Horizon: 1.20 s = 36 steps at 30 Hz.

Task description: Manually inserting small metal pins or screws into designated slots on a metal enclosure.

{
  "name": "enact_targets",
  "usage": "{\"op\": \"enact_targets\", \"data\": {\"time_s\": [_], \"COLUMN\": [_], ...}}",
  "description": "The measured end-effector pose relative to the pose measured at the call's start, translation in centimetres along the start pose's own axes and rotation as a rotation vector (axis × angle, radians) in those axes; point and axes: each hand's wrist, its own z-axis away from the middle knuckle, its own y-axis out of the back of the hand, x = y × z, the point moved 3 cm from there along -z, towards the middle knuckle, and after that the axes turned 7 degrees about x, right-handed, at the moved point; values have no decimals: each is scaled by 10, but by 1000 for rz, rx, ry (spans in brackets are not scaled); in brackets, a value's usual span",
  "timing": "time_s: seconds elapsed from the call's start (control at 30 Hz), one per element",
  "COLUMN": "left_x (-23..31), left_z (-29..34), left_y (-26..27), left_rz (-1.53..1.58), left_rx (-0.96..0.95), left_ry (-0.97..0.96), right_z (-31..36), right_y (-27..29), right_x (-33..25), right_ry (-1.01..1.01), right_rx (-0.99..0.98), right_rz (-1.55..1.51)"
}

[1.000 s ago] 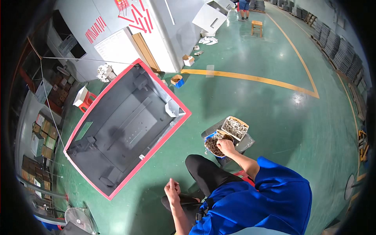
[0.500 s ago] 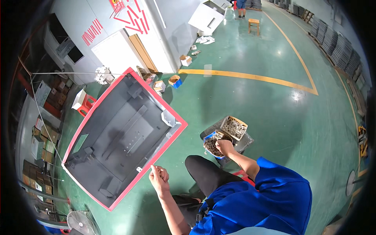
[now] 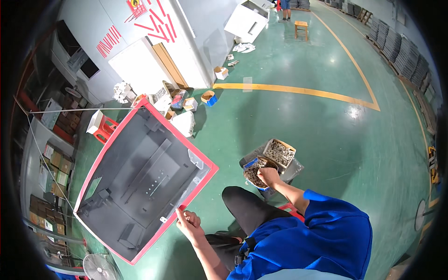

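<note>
Red-edged grey panel point(image 3: 140, 182) is touched at its five-o'clock rim by the left hand point(image 3: 187, 223), grip pinched together, while small fasteners point(image 3: 258, 173) are clutched by the right hand point(image 3: 269, 176), so fastening seems due next.

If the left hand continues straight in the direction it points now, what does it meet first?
Most likely the red rim of the grey metal cabinet shell. The left hand points up-left, fingertips at that edge; whether they touch is unclear.

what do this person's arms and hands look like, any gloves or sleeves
Both hands are bare, with no gloves. The left hand and the right hand lead back along bare forearms. A bright blue short-sleeved shirt covers the upper arms, its right sleeve ending about the elbow. No watch, ring or wristband can be made out.
</note>
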Motion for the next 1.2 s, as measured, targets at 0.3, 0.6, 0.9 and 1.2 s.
{"op": "enact_targets", "data": {"time_s": [0.3,0.6,0.9,1.2], "left_x": [-2,22,-28,-43], "left_z": [-9,-14,32,39], "left_y": [35,85,141,98], "left_rz": [-35,-24,204,13], "left_rx": [192,284,44,-71], "left_ry": [-100,-54,336,411], "right_z": [-7,-42,8,37], "right_y": [13,30,52,43], "right_x": [8,-120,-309,-328], "right_ry": [72,213,522,573], "right_rx": [85,320,-3,-131], "right_rz": [-16,-485,-767,-805]}}
